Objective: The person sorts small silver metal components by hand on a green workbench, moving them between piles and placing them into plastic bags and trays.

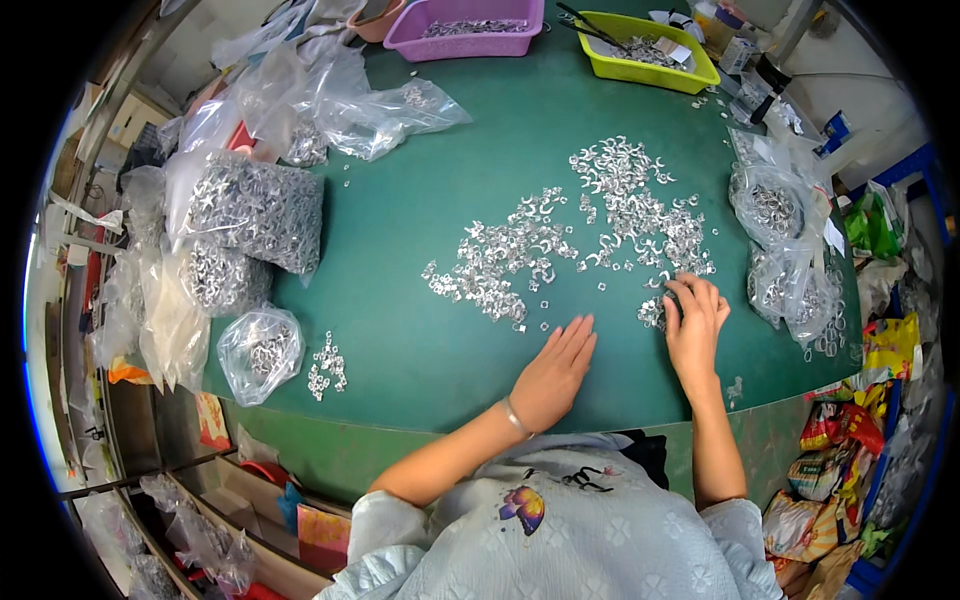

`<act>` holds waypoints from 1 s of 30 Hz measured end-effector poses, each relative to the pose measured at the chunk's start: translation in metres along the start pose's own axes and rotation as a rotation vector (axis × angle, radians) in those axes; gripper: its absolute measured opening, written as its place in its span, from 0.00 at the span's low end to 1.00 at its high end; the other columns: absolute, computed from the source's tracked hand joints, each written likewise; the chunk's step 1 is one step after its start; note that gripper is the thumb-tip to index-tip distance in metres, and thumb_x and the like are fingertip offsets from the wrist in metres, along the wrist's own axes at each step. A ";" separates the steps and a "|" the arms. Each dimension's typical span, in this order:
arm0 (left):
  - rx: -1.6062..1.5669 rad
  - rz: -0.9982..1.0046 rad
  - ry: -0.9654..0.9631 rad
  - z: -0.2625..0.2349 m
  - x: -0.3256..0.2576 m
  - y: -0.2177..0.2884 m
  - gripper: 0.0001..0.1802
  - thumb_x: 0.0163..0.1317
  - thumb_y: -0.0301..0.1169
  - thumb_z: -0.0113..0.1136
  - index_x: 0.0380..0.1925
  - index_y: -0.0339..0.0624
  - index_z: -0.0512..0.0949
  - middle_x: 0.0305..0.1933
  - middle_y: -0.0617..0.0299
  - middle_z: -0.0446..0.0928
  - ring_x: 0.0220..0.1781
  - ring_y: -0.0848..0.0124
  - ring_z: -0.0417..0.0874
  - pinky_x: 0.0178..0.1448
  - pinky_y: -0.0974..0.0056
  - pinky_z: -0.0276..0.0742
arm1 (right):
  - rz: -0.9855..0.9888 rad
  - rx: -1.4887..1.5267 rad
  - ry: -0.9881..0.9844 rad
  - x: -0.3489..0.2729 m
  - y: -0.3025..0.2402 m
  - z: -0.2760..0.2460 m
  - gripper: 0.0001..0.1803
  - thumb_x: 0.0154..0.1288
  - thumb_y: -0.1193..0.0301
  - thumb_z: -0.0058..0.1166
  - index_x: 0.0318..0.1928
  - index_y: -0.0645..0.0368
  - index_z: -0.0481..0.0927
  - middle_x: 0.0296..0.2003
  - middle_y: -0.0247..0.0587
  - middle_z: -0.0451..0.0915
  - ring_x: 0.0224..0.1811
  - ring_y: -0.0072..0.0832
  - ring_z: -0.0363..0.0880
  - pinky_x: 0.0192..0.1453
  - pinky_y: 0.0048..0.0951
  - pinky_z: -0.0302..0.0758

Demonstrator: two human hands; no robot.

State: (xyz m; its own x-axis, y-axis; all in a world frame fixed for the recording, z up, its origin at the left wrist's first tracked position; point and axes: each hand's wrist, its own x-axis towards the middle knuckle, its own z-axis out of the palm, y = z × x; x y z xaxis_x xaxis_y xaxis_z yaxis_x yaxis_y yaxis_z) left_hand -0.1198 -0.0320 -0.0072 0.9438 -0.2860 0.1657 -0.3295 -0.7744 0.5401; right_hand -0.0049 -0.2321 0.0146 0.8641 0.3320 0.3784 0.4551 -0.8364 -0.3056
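Left hand (553,378) open, palm down near the bench's (430,365) front edge; right hand (695,335) curled at a small metal cluster (651,313), grip unclear, apparently gathering, next calling for light fingertip control; loose metal pieces (505,250) beyond, mid-bench.

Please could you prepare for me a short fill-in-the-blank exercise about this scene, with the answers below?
1. The hand with a bracelet is the ____ one.
2. The right hand is at a small pile of metal pieces.
The table under it is ____.
3. The yellow basket stands to the ____ of the purple basket.

Missing words: left; green; right.
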 end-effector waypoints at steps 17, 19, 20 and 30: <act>-0.310 -0.063 0.159 -0.014 -0.047 0.014 0.21 0.54 0.15 0.60 0.50 0.36 0.76 0.54 0.48 0.73 0.60 0.50 0.74 0.62 0.54 0.73 | 0.175 0.530 -0.202 -0.001 -0.018 -0.005 0.05 0.58 0.75 0.61 0.34 0.62 0.81 0.30 0.39 0.81 0.33 0.34 0.75 0.48 0.33 0.66; -0.420 -0.165 0.203 -0.018 -0.038 0.018 0.21 0.55 0.17 0.61 0.51 0.36 0.75 0.52 0.50 0.74 0.56 0.54 0.76 0.57 0.56 0.75 | 0.271 0.761 -0.236 -0.010 -0.026 0.006 0.04 0.58 0.79 0.59 0.36 0.63 0.81 0.30 0.41 0.82 0.32 0.30 0.79 0.45 0.29 0.71; -0.475 -0.215 0.225 -0.020 -0.032 0.020 0.21 0.56 0.18 0.61 0.52 0.36 0.75 0.51 0.50 0.74 0.54 0.55 0.77 0.54 0.57 0.76 | 0.305 0.798 -0.276 -0.013 -0.028 0.006 0.05 0.58 0.80 0.59 0.37 0.63 0.81 0.30 0.41 0.82 0.33 0.29 0.79 0.47 0.29 0.71; -0.616 -0.310 0.404 -0.022 0.014 0.016 0.16 0.52 0.18 0.66 0.43 0.37 0.82 0.38 0.57 0.79 0.36 0.71 0.80 0.38 0.69 0.76 | 0.144 0.815 -0.359 -0.021 -0.066 -0.015 0.11 0.54 0.83 0.61 0.40 0.62 0.80 0.32 0.39 0.80 0.37 0.32 0.77 0.49 0.32 0.71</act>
State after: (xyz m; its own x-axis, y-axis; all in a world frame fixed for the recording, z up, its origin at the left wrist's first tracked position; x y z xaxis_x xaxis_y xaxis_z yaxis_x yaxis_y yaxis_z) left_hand -0.1111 -0.0359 0.0222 0.9654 0.2090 0.1561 -0.0884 -0.3007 0.9496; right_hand -0.0562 -0.1905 0.0393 0.8774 0.4785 0.0350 0.2308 -0.3571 -0.9051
